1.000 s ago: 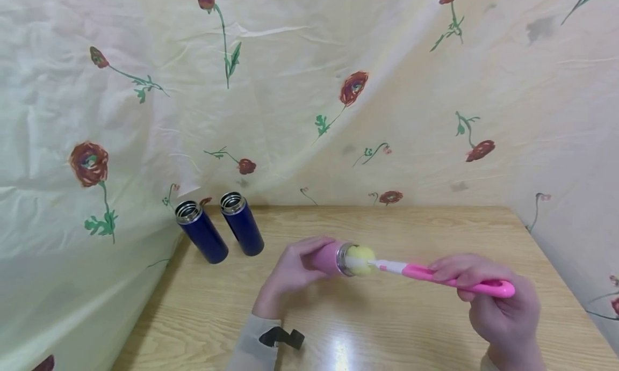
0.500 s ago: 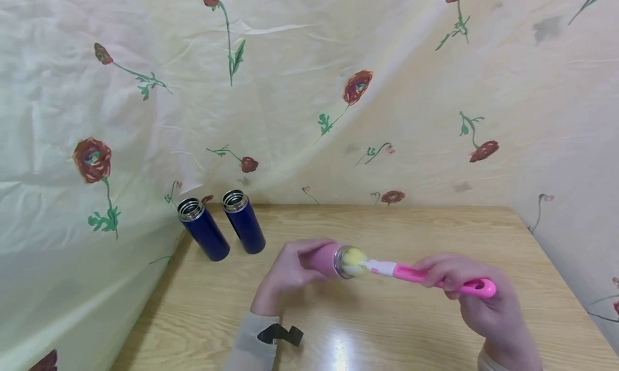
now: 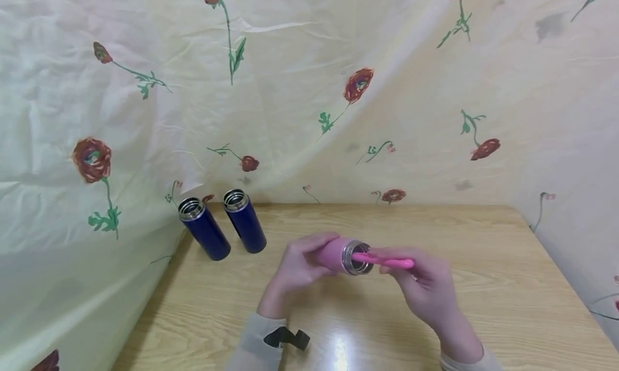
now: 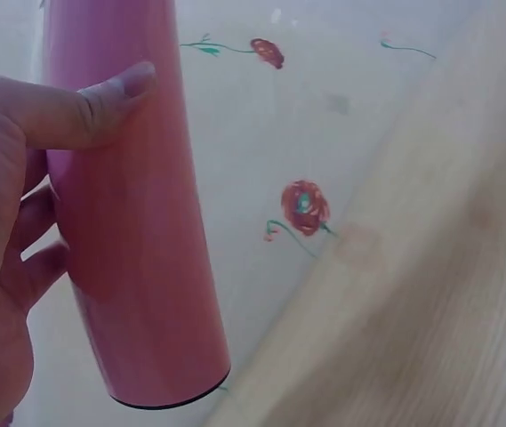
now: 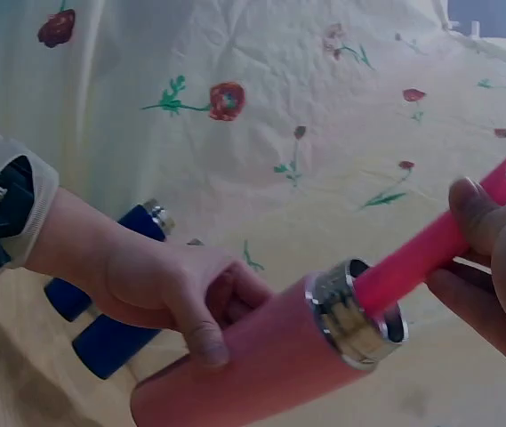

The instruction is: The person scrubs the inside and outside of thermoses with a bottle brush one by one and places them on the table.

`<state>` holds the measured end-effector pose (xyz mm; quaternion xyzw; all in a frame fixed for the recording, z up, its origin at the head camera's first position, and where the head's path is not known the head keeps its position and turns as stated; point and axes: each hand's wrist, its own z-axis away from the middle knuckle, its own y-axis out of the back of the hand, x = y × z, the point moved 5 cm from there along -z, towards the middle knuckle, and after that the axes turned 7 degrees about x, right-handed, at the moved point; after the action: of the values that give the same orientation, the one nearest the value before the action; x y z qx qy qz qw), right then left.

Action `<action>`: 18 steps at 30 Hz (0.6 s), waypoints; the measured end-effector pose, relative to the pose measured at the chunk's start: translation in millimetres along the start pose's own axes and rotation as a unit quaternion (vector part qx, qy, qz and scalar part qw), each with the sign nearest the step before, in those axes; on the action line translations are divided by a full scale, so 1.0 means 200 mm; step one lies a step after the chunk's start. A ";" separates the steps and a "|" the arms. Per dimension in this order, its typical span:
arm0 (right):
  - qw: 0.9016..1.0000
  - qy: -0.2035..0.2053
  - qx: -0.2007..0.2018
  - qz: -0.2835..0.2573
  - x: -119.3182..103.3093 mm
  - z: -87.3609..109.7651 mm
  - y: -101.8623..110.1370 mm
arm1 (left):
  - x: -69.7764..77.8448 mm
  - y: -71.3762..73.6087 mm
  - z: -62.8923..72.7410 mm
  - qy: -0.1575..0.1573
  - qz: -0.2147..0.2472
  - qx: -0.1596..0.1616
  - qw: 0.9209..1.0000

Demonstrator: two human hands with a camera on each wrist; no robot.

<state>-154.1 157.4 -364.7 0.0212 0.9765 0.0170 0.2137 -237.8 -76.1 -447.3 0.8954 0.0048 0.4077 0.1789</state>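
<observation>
My left hand (image 3: pixel 302 263) grips a pink insulated bottle (image 4: pixel 141 231) around its body, tilted with its steel mouth facing right. Its lid is off, and the threaded metal neck (image 5: pixel 352 316) shows in the right wrist view. Between thumb and fingers my right hand (image 3: pixel 420 277) pinches the pink handle of a bottle brush (image 5: pixel 435 253). The brush runs into the bottle's mouth, so its sponge head is hidden inside. Only the handle with its holed end sticks out.
Two dark blue bottles without lids, one at the far left (image 3: pixel 205 231) and one beside it (image 3: pixel 246 223), stand upright on the wooden table (image 3: pixel 435 231). A flower-patterned cloth (image 3: pixel 290 92) hangs behind and to the sides.
My right hand has moved left, pushing the brush from the bottle's mouth deep inside; the yellow sponge head has gone out of sight. The left hand keeps hold of the bottle almost in place.
</observation>
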 end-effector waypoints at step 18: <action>0.947 -0.210 0.203 0.137 -0.01 0.06 0.07 | -0.01 -0.07 0.00 -0.045 -0.134 0.079 0.987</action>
<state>-146.6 171.5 -373.1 0.2010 0.8800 -0.1574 0.4006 -237.9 -63.6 -452.8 0.9153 0.1484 0.3380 0.1610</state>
